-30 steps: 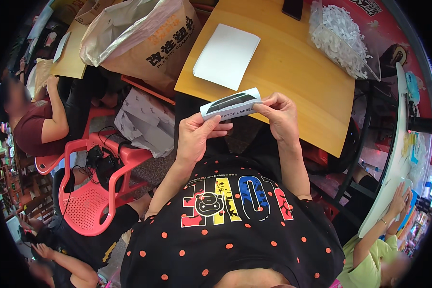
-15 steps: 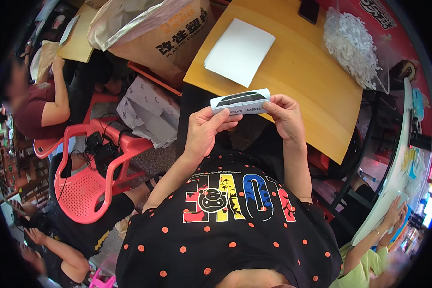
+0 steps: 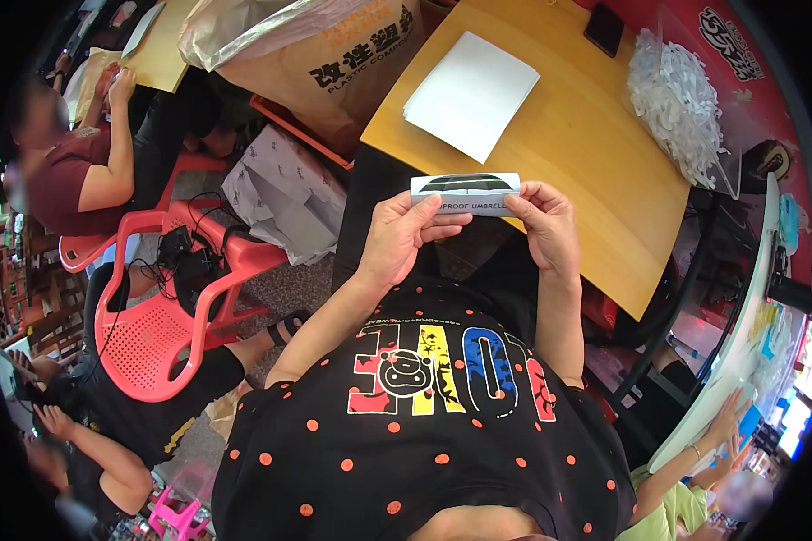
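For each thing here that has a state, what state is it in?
Small white box: held level between both hands, closed.
Left hand: gripping the box's left end.
Right hand: gripping its right end.
White sheet: flat on the wooden table.
Red chair: upright, unoccupied.

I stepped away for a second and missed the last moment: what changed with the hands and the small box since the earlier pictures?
Little changed. Both hands, left hand and right hand, still hold the narrow white box by its ends above the lap; its tilt has levelled out. The white sheet stays on the wooden table.
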`<state>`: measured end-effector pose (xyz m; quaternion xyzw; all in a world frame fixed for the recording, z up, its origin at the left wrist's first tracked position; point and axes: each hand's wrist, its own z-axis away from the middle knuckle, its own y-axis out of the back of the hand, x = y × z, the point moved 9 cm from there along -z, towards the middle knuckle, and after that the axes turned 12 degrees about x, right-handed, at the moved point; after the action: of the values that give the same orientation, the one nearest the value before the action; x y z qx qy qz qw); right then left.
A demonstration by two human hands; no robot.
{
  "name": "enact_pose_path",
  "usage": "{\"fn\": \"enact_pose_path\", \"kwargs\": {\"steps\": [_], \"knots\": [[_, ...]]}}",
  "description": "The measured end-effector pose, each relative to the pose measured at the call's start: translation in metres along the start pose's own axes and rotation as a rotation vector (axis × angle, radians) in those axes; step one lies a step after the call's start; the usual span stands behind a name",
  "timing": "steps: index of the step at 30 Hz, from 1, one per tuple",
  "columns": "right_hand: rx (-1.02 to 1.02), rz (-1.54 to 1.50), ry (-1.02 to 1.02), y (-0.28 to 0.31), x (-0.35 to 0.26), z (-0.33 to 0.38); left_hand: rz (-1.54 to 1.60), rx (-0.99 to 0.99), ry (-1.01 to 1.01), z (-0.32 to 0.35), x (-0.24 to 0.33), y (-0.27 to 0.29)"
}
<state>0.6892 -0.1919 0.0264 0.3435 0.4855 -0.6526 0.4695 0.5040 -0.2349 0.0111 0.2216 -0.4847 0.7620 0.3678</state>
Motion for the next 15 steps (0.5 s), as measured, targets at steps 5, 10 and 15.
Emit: {"fn": "enact_pose_path", "kwargs": {"steps": [5, 10, 15], "knots": [[0.033, 0.173, -0.034, -0.008, 0.001, 0.006, -0.081, 0.028, -0.059, -0.002, 0.003, 0.006], [0.058, 0.150, -0.020, -0.008, 0.003, 0.008, -0.097, 0.028, -0.092, -0.001, 0.003, 0.005], [0.076, 0.143, 0.011, -0.007, 0.005, 0.005, -0.235, 0.040, -0.189, 0.003, 0.011, -0.003]]}}
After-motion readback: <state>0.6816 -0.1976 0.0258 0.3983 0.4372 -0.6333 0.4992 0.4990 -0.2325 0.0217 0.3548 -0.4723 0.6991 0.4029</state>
